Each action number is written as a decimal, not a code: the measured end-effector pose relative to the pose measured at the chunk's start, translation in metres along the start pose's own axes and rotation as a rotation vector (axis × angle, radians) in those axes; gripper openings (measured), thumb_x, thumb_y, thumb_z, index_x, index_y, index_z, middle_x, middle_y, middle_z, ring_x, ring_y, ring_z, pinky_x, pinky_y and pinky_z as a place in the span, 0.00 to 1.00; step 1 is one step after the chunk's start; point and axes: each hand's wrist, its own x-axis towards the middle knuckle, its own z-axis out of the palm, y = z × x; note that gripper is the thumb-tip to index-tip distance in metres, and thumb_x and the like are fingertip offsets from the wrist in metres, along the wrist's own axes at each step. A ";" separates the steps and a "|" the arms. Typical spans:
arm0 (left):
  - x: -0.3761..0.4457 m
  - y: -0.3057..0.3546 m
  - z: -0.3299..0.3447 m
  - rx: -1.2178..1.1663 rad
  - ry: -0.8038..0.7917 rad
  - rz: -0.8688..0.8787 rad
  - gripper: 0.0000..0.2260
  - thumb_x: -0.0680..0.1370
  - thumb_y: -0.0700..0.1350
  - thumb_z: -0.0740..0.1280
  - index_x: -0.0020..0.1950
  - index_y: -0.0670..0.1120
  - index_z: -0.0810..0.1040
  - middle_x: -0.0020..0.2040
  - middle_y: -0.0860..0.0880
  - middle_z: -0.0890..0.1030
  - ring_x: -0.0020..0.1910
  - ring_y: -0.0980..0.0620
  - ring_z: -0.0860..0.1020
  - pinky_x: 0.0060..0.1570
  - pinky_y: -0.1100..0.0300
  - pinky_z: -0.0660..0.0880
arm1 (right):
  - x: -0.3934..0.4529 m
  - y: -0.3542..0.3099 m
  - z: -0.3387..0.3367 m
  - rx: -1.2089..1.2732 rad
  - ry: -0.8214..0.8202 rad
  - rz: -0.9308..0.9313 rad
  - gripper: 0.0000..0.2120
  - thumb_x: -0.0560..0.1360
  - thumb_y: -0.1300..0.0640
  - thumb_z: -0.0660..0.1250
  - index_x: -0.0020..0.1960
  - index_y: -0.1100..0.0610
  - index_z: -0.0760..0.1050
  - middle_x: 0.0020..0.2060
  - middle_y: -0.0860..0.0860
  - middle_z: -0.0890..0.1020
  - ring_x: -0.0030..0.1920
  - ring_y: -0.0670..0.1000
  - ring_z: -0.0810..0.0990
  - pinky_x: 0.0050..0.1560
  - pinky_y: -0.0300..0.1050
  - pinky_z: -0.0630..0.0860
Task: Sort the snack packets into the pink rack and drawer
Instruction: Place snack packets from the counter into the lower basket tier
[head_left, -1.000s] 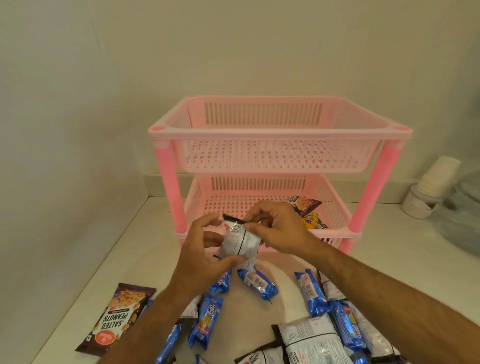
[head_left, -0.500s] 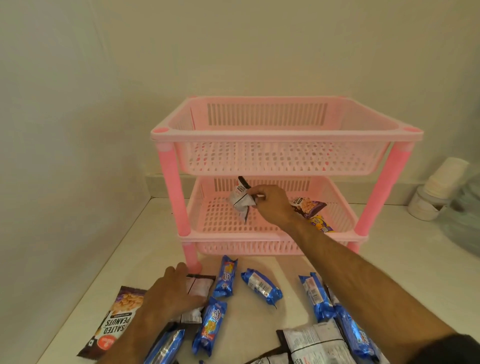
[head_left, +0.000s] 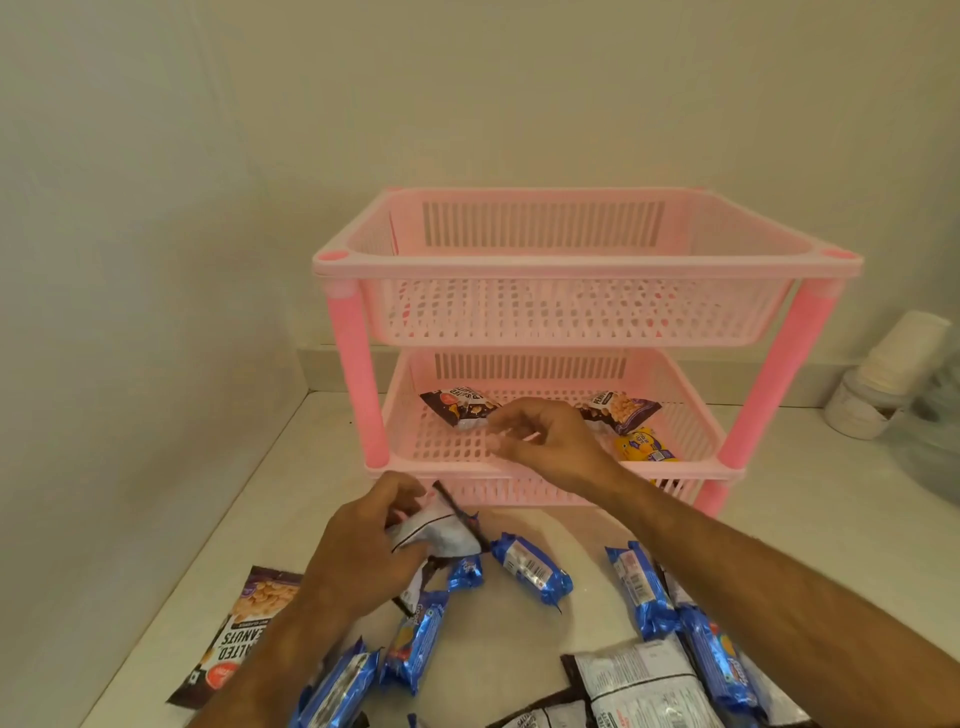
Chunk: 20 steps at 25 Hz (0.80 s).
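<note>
Cream walls are meeting in a corner behind the pale counter (head_left: 519, 618), and I am taking the pink rack (head_left: 587, 270) as my landmark. Left of and in front of the rack, a salted peanuts packet (head_left: 244, 639) is lying flat on the counter. Just in front of the rack's left leg, my left hand (head_left: 358, 556) is curling its fingers around a silver-backed packet (head_left: 441, 530), gripping it above the counter. Blue biscuit packets (head_left: 530, 569) are lying scattered in front of the rack, with more silver-backed packets (head_left: 639, 686) nearest to me. Inside the rack's lower tier, a dark peanut packet (head_left: 457, 408) is resting toward the left. My right hand (head_left: 550, 441) is hanging over the front of that tier, just beside this packet, fingers loosely bent and holding nothing. Further right in the same tier, a second peanut packet (head_left: 621, 410) and a yellow packet (head_left: 644, 447) are lying together. Right of the rack, stacked paper cups (head_left: 893, 374) are leaning near the wall.
</note>
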 end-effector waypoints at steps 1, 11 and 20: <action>0.001 0.008 0.000 -0.056 0.065 0.090 0.25 0.67 0.41 0.80 0.53 0.60 0.72 0.45 0.63 0.80 0.44 0.60 0.81 0.41 0.68 0.78 | -0.007 -0.004 0.001 0.019 -0.064 0.003 0.15 0.71 0.56 0.77 0.56 0.54 0.81 0.49 0.51 0.85 0.47 0.45 0.84 0.51 0.41 0.80; 0.023 0.042 0.014 -0.237 0.353 0.436 0.14 0.70 0.45 0.78 0.51 0.44 0.79 0.49 0.62 0.79 0.48 0.64 0.80 0.44 0.72 0.76 | -0.026 -0.034 -0.006 0.081 -0.230 0.068 0.21 0.67 0.59 0.79 0.58 0.51 0.78 0.54 0.51 0.83 0.41 0.40 0.83 0.38 0.39 0.79; 0.008 -0.002 0.045 -0.159 0.126 -0.019 0.13 0.73 0.58 0.71 0.39 0.51 0.74 0.35 0.52 0.78 0.35 0.52 0.77 0.37 0.48 0.78 | 0.012 -0.001 -0.048 0.455 0.312 0.206 0.09 0.70 0.71 0.74 0.38 0.59 0.80 0.38 0.53 0.82 0.38 0.52 0.84 0.33 0.43 0.82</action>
